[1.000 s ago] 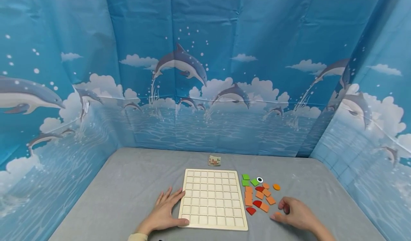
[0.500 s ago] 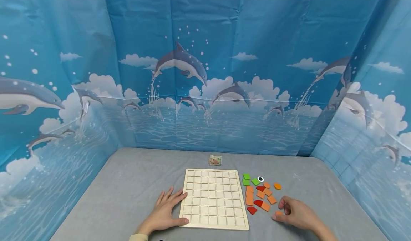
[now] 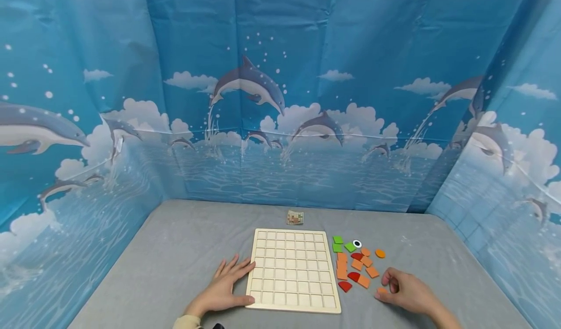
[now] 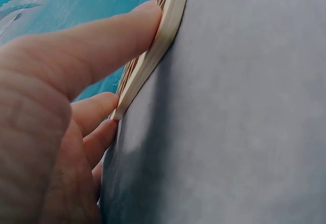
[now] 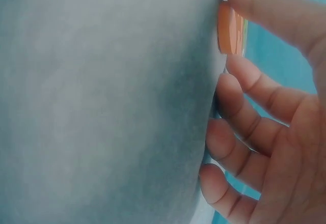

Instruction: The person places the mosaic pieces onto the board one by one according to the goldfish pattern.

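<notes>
My left hand [image 3: 221, 287] rests at the left side of a pale wooden grid board [image 3: 287, 308]. Its fingers are spread along the edge, with the thumb at the near left corner; the left wrist view shows the thumb and fingertips against the board's rim [image 4: 155, 51]. On the right, my right hand [image 3: 407, 290] lies low on the grey table with loosely bent fingers. An orange tile [image 3: 383, 290] sits by its thumb; in the right wrist view this orange tile [image 5: 226, 28] shows between thumb and index fingertip, the fingers not closed round it.
Several orange square tiles [image 3: 342, 273], red quarter-round tiles [image 3: 345, 286] and green tiles [image 3: 337, 240] lie between board and right hand. Beside them are a black-and-white ring-shaped piece [image 3: 357, 243] and an orange round piece [image 3: 380, 253]. A small printed card [image 3: 295, 217] lies behind the board.
Both hands keep their places and poses, as do the board and tiles. The head view has shifted only slightly.
</notes>
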`<state>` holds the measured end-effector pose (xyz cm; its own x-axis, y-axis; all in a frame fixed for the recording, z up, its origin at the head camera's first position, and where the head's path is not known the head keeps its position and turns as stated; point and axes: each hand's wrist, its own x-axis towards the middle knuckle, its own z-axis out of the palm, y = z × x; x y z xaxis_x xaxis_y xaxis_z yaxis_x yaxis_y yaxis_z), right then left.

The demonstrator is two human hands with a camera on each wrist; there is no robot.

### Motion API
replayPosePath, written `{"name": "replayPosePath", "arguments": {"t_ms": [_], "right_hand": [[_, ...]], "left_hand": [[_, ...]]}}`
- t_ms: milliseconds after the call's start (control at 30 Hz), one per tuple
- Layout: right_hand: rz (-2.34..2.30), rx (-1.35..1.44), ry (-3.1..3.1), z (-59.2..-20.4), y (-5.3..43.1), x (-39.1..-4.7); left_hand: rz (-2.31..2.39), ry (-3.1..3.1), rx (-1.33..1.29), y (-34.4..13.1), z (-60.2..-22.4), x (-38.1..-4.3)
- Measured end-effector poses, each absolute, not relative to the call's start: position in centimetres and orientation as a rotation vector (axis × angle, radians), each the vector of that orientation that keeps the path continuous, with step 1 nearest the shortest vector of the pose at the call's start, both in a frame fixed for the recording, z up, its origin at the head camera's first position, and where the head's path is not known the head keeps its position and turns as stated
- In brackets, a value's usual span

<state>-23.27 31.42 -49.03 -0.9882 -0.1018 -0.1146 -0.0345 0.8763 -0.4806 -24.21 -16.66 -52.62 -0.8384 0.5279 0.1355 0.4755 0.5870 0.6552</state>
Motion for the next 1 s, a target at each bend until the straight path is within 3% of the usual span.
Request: {"name": "replayPosePath", "arguments": {"t_ms": [1000], "right_hand": [[-0.915,-0.024,2.815,-49.47,31.85,-23.52]], "left_hand": [[1.051,2.753,0.815,-16.62,-52.35,-24.04]]}}
